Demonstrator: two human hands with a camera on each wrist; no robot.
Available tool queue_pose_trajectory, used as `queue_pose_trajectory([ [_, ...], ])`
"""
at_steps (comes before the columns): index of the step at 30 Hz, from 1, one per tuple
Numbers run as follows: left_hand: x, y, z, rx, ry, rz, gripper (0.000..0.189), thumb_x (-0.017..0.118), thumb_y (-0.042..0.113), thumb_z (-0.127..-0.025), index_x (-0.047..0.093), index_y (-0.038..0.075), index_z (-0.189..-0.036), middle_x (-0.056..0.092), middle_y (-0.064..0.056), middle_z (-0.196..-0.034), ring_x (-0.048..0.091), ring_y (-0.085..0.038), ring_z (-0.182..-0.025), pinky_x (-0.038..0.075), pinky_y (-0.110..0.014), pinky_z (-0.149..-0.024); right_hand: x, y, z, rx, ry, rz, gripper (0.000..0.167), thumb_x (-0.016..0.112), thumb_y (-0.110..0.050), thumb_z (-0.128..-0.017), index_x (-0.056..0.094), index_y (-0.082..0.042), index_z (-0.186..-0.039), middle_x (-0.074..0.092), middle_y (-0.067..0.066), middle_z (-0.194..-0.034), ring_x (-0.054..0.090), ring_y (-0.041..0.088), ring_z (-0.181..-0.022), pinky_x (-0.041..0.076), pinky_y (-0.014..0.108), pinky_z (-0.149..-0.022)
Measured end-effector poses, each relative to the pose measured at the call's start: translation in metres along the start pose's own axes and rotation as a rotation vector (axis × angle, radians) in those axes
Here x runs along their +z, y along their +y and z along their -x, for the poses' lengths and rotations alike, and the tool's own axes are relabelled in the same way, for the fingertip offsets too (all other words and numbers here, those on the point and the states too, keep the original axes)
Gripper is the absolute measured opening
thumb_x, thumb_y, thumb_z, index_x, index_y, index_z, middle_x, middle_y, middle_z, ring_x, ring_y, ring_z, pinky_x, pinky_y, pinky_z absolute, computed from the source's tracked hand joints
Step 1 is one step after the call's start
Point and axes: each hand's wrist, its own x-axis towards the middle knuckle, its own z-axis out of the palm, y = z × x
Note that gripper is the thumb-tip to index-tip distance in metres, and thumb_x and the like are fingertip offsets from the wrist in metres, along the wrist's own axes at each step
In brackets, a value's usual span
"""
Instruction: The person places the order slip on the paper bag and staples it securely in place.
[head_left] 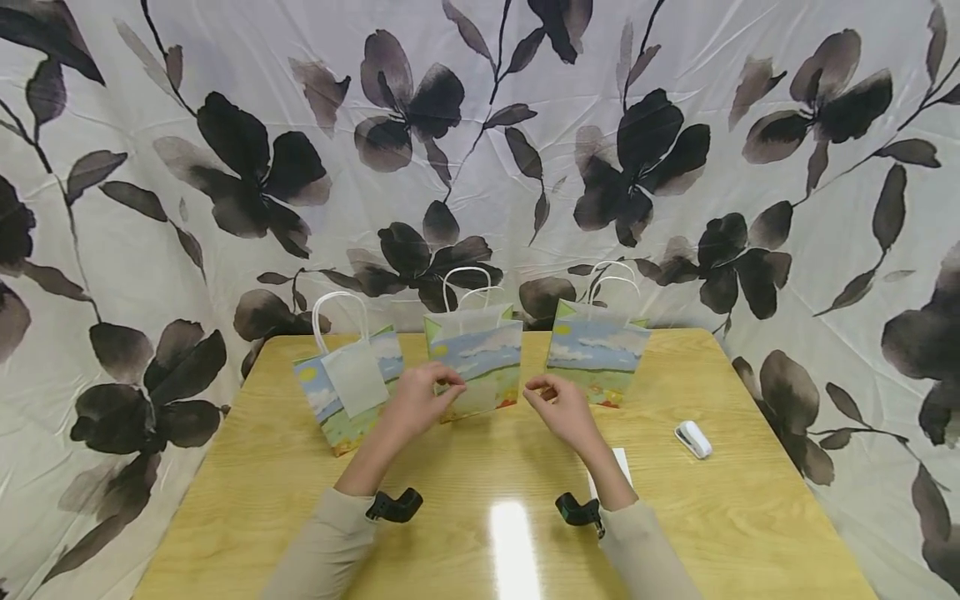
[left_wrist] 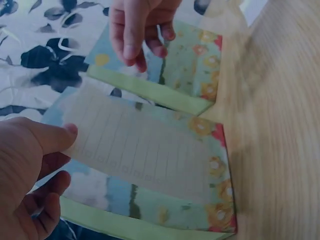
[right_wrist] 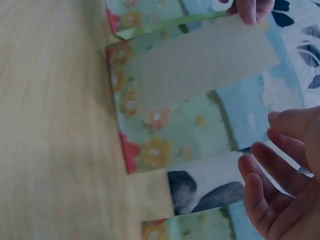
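Note:
My left hand [head_left: 422,400] pinches a lined sheet of paper [left_wrist: 135,145] by its upper edge, between thumb and fingers. The sheet lies against the front of the middle paper gift bag [head_left: 480,354], which has a sky-and-flowers print and white handles. To its right, my right hand [head_left: 561,404] hovers with loosely bent fingers and holds nothing; in the right wrist view its fingers [right_wrist: 270,165] are apart from the bag. A similar gift bag [head_left: 600,346] stands behind the right hand. On the left, another gift bag [head_left: 337,429] bears a pale sheet [head_left: 356,379] on its front.
A small white stapler [head_left: 693,439] lies on the wooden table [head_left: 750,517] to the right. White paper [head_left: 622,463] lies partly hidden under my right forearm. Floral cloth [head_left: 525,108] hangs behind the table's back edge.

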Motion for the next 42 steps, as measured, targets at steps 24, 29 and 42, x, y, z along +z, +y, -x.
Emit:
queue_pose_trajectory([
  [24,-0.026,0.004,-0.033,0.096,0.257,-0.136,0.005,0.079,0.006,-0.081,0.075,0.006,-0.083,0.053,-0.006,-0.093,0.051,-0.021,-0.077,0.044,-0.032,-0.064,-0.019,-0.062,-0.089,-0.150,-0.060,0.142,0.048,0.059,-0.008,-0.091,0.052,-0.009,-0.138,0.050,0.012,-0.134,0.054,0.028,-0.097,0.046,0.039,-0.068],
  [29,-0.024,-0.002,-0.036,0.083,0.228,-0.061,0.004,0.078,0.006,-0.083,0.074,0.005,-0.084,0.057,-0.005,-0.087,0.055,-0.018,-0.072,0.048,-0.030,-0.064,-0.014,-0.053,-0.095,-0.143,-0.122,0.115,0.052,0.062,-0.008,-0.090,0.049,-0.007,-0.140,0.047,0.015,-0.131,0.041,0.021,-0.072,0.036,0.037,-0.064],
  [42,-0.024,-0.010,-0.051,0.062,0.210,-0.004,0.006,0.081,0.002,-0.078,0.077,0.006,-0.079,0.055,-0.023,-0.128,0.062,-0.015,-0.064,0.053,-0.031,-0.062,-0.007,-0.045,-0.102,-0.147,-0.237,0.082,0.033,0.072,-0.025,-0.090,0.060,-0.013,-0.119,0.058,0.004,-0.113,0.056,0.022,-0.099,0.048,0.041,-0.083],
])
